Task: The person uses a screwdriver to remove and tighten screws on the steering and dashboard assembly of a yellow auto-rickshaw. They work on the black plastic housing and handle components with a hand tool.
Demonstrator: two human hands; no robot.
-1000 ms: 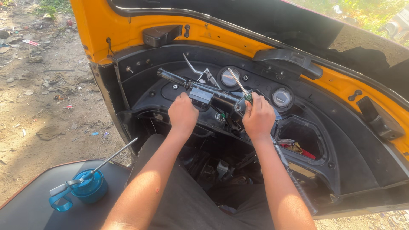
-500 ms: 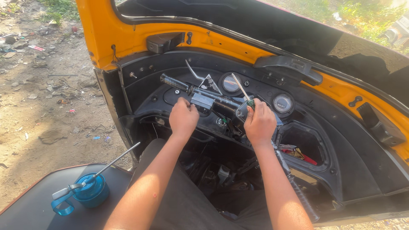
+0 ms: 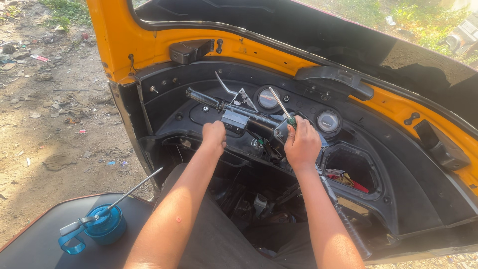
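I look down into the black dashboard of an orange three-wheeler cab. A black handlebar with a grip and a metal lever runs across it. My left hand is closed just below the bar's switch box, and what it grips is hidden. My right hand holds a green-handled screwdriver whose shaft points up and left, at the handlebar's middle. Two round gauges sit behind.
A blue oil can with a long thin spout stands on the black seat at lower left. Bare dirt ground with litter lies to the left. A dash pocket at right holds red and yellowish items. Cables and parts hang below the bar.
Both hands have stayed on the handlebar area. The view has shifted slightly. The left hand sits a little lower under the switch box.
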